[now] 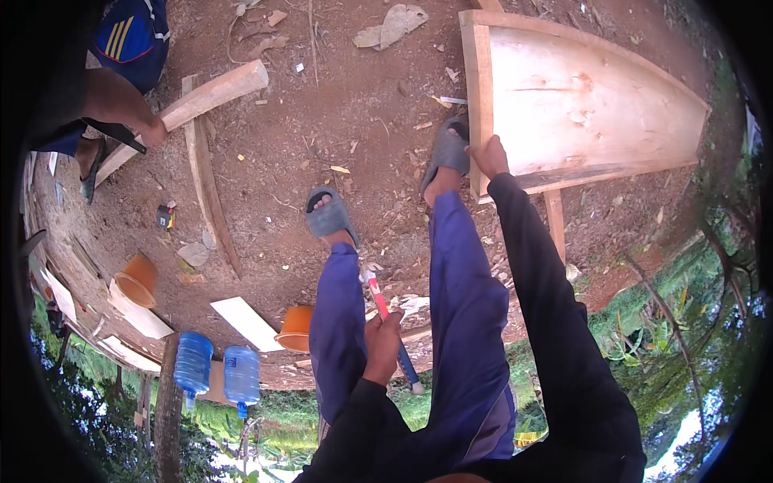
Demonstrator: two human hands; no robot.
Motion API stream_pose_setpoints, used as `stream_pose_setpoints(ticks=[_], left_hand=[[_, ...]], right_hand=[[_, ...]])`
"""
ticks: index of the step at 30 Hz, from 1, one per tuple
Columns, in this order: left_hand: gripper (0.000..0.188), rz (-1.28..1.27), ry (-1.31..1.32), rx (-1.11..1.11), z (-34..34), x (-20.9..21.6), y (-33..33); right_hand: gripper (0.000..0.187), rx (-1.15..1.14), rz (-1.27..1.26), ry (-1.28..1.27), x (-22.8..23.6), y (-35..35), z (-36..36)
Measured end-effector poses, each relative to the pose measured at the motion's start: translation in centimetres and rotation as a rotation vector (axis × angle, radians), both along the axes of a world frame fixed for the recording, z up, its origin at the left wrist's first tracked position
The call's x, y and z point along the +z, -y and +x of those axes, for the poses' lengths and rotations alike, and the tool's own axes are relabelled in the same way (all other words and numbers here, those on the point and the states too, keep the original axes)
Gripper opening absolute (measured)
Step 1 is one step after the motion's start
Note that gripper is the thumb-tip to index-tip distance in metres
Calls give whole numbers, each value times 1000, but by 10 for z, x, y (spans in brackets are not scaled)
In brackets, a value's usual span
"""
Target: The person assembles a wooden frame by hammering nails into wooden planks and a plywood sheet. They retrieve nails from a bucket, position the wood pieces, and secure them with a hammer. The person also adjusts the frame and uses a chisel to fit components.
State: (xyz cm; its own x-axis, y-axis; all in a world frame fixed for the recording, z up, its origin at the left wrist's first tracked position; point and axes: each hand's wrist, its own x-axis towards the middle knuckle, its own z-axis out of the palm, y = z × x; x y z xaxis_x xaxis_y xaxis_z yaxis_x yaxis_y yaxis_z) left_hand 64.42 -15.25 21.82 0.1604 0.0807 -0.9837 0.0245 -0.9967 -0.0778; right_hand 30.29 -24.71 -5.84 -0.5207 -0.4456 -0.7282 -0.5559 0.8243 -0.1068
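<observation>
Rimmed wooden panel (612, 105) lies at two o'clock; our right hand (489, 155) grips its left rim, seemingly to steady it. At six o'clock, our left hand (382, 344) holds the hammer (378, 298) mid-handle, probably for balance.

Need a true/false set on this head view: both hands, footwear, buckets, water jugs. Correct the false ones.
1. The left hand holds a hammer. True.
2. The right hand is also on the hammer. False: the right hand is at the edge of the shallow wooden box.
3. Two orange buckets are in view. True.
4. The two water jugs are red. False: both water jugs are blue.
5. The wearer's feet are in slide sandals. True.
6. The wearer's trousers are bright yellow. False: the trousers are blue-purple.
</observation>
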Motion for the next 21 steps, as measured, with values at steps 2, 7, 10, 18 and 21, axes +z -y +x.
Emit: stream_pose_setpoints(ticks=[2, 7, 10, 18, 21], left_hand=[[26, -30, -22, 66, 18, 1, 17], [28, -95, -78, 87, 64, -8, -6], [21, 40, -73, 198, 61, -6, -5], [17, 75, -113, 137, 50, -8, -22], [17, 36, -140, 120, 40, -5, -20]], right_hand=[[53, -2, -63, -114, -1, -9, 14], [44, -8, -84, -198, -2, -12, 32], [43, 2, -75, -213, 5, -12, 59], [23, 7, -160, -107, 19, 2, 201], [26, -23, -191, -31, 15, 10, 235]])
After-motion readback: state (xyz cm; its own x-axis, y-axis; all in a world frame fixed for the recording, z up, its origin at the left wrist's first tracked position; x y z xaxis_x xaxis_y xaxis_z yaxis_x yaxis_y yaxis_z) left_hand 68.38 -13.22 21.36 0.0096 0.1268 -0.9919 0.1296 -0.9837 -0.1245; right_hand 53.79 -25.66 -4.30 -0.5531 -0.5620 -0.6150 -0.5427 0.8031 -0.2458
